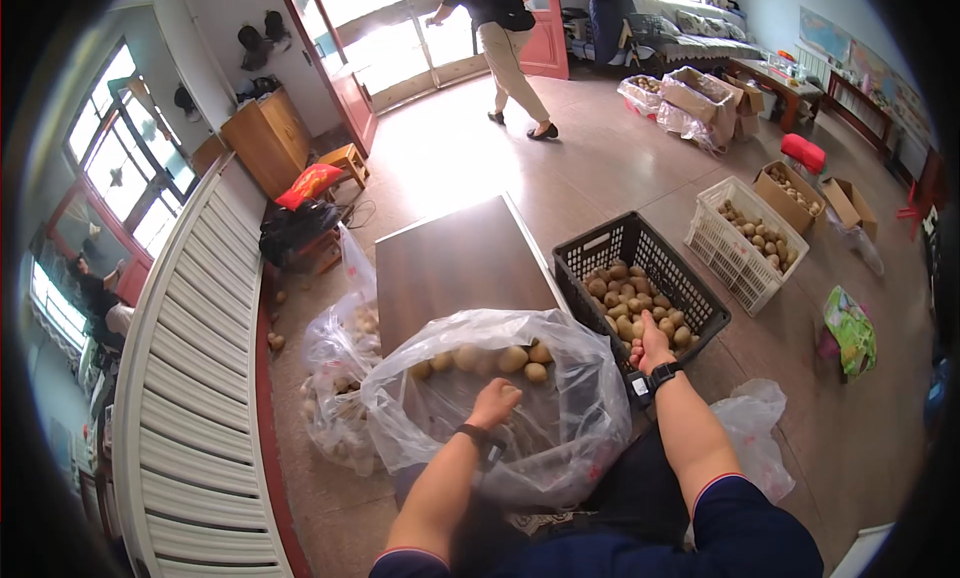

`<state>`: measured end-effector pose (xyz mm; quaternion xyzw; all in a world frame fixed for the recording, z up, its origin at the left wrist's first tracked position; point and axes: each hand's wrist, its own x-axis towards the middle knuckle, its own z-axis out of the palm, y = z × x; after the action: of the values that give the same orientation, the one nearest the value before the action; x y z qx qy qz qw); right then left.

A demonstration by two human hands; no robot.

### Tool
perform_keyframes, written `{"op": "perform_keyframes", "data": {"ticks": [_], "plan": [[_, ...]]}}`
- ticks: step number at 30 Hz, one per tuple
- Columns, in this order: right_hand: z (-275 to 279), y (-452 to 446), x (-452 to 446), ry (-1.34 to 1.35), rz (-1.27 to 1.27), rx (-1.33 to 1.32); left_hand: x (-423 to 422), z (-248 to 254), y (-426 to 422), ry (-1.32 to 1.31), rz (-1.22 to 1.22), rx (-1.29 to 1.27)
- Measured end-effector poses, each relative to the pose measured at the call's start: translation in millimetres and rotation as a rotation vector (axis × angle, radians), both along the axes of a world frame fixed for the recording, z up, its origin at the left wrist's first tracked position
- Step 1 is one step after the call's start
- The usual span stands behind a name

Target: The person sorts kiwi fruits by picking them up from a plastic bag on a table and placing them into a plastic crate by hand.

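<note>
Ok, head cam: R hand [650,346] is at near end of black plastic crate [668,263], thumb apart from fingers; loose kiwifruit [625,296] lie mostly fwd of it. Crate's long axis runs far-left to near-right, R nearer. L hand [495,403] is over clear plastic bag [570,418], fingers part-curled, can't tell if gripping; bagged kiwifruit [513,358] sit just beyond.

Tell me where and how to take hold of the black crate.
Likely best by the slot in the far short end of the black crate, coming from beyond that end: the long opening makes a ready handle. The crate stands upright, holding round brown produce, so support the near end too.
</note>
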<state>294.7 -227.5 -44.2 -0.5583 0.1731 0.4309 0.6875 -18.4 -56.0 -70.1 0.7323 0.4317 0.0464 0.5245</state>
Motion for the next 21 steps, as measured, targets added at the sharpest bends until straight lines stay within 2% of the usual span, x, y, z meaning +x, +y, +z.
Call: {"op": "perform_keyframes", "data": {"ticks": [1, 8, 10, 12, 14, 16, 18, 21], "plan": [[-4, 0, 3, 0.0, -0.025, -0.027, 1, 7, -2, -0.016, 0.028, -0.094], [-36, 2, 17, -0.003, -0.166, -0.104, -1, 2, -1, -0.154, 0.079, -0.173], [-29, 3, 11, -0.07, -0.194, -0.192, 0, -1, 0, -0.167, 0.089, -0.178], [-21, 5, 2, -0.073, -0.202, -0.167, 1, -3, 1, -0.17, 0.097, -0.196], [-11, 11, -16, -0.53, 0.005, -0.159, 2, -2, 0, -0.172, 0.106, -0.215], [-7, 26, -36, -0.743, 0.046, -0.065, 4, 4, -4, -0.238, 0.128, -0.351], [2, 28, -66, -1.001, 0.208, 0.148, 5, 8, -7, -0.237, 0.111, -0.404], [22, 24, -114, -1.245, 0.695, 0.191, 9, 15, -13, -0.251, 0.049, -0.495]]}}
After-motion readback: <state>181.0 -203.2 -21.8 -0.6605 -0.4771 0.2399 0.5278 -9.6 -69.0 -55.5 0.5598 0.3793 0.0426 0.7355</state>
